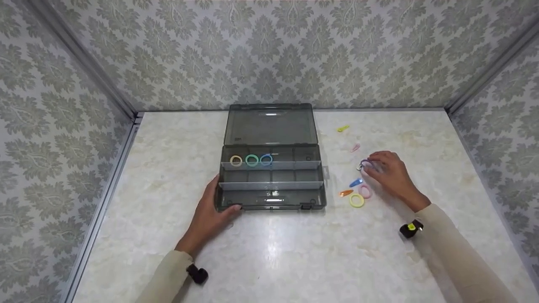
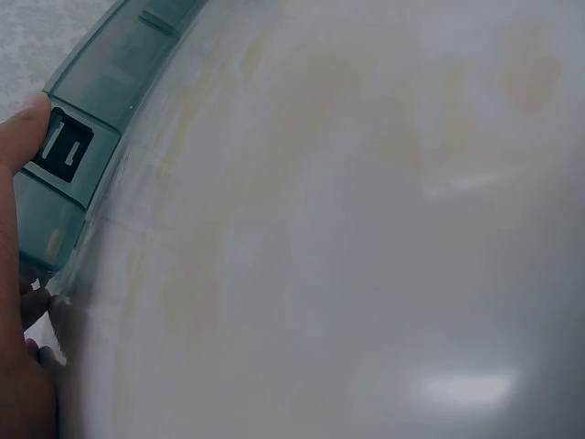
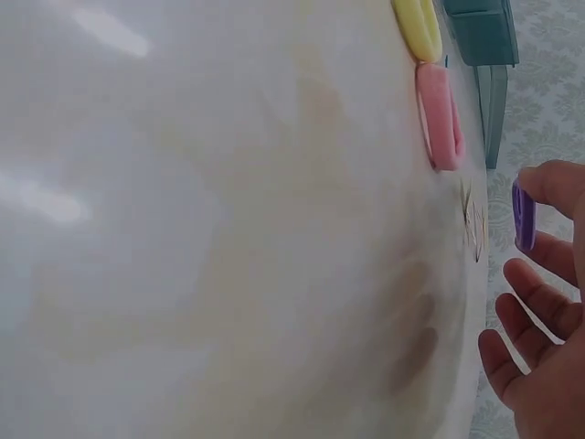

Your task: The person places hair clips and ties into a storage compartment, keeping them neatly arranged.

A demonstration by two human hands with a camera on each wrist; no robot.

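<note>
An open grey see-through organizer box (image 1: 273,197) lies in the middle of the table, its lid (image 1: 271,126) folded back. My left hand (image 1: 210,216) grips its front left corner, with the thumb (image 2: 23,133) on the front wall beside a black latch (image 2: 64,144). In the back compartment sit a pale orange hair tie (image 1: 231,162), a green one (image 1: 252,165) and a blue one (image 1: 266,165). To the right of the box, my right hand (image 1: 389,174) pinches a purple hair tie (image 3: 524,217) between thumb and index finger, the other fingers loosely bent above the table.
Near the right hand lie a pink hair tie (image 3: 442,119), a yellow hair tie (image 3: 420,29), a blue hair clip (image 1: 356,182) and an orange clip (image 1: 346,193). Farther back are a pink clip (image 1: 356,147) and a yellow clip (image 1: 343,128). Patterned walls enclose the table.
</note>
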